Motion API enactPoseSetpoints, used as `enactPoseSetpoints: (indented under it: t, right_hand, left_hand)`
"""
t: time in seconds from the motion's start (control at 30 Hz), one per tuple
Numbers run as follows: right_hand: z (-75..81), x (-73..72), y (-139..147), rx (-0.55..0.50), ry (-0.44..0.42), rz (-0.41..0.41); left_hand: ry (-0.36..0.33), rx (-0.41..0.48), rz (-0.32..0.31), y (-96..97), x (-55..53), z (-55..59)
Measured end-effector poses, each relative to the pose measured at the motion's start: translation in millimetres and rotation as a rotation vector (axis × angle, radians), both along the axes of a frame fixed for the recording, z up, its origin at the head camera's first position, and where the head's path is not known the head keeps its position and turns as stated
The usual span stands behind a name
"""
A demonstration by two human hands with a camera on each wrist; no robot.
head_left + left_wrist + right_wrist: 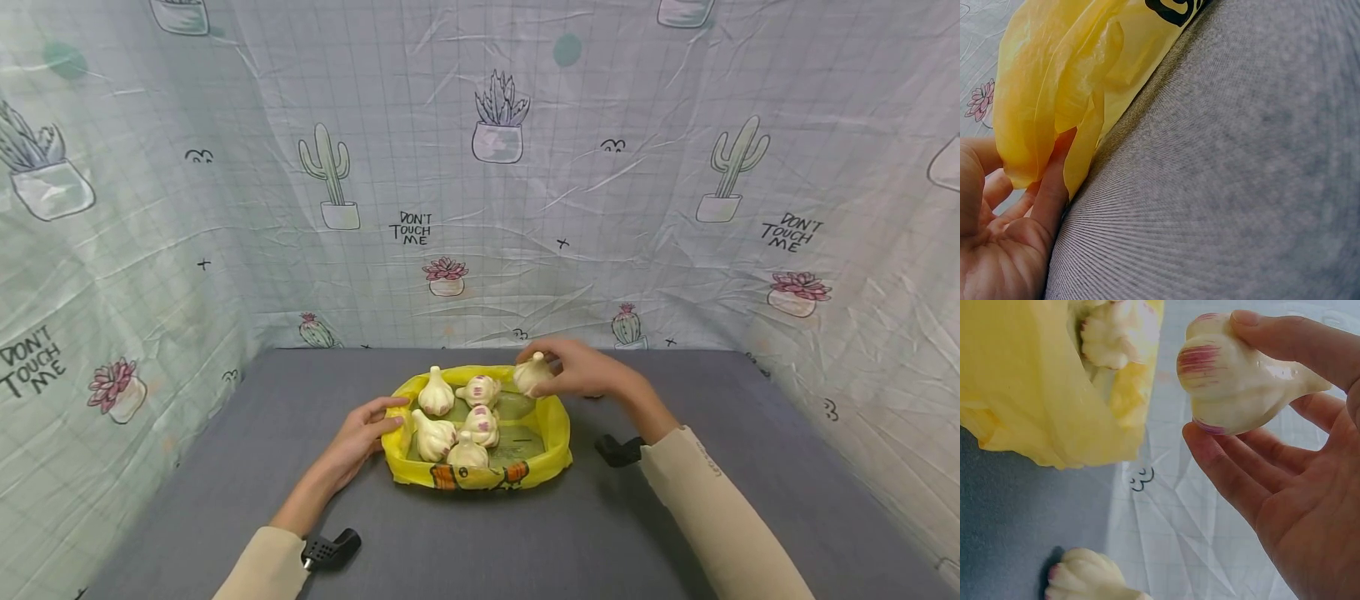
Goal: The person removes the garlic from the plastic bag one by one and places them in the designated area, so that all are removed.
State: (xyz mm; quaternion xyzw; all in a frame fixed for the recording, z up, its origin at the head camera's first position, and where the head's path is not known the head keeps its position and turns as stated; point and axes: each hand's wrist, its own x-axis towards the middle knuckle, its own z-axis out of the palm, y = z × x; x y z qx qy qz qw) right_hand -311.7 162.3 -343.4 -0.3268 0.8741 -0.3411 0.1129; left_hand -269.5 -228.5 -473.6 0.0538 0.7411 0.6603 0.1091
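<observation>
Two beige sleeves (723, 512) with black wrist mounts (333, 550) reach over the dark grey worktop (480, 554) from the near side of a shallow, oval, yellow plastic bag (557, 429). At the bag's left end, the left hand (362, 433) pinches its rim. Five cream garlic bulbs (433, 437), some purple-marked, sit inside it. Over the bag's far right corner, the right hand (581, 367) grasps a glossy, purple-streaked cream bulb (531, 376). A loose cream bulb (1087, 575) lies on the worktop outside the bag. Behind the bag hangs a pale, cactus-printed curtain (547, 196).
</observation>
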Motion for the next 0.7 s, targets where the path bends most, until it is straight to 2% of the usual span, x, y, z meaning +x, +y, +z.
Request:
enactPoseSetpoints:
  t: [0.33,0.7]
  right_hand:
    - [2.7,4.4,23.4,-0.077,0.015,-0.070]
    - [-3.2,10.7,48.7,-0.192,0.055,-0.090]
  left_hand:
    - [-0.001,-0.001,0.001,-0.1,0.5,0.3]
    - [-0.005,-0.018,0.005,0.0,0.7,1.4]
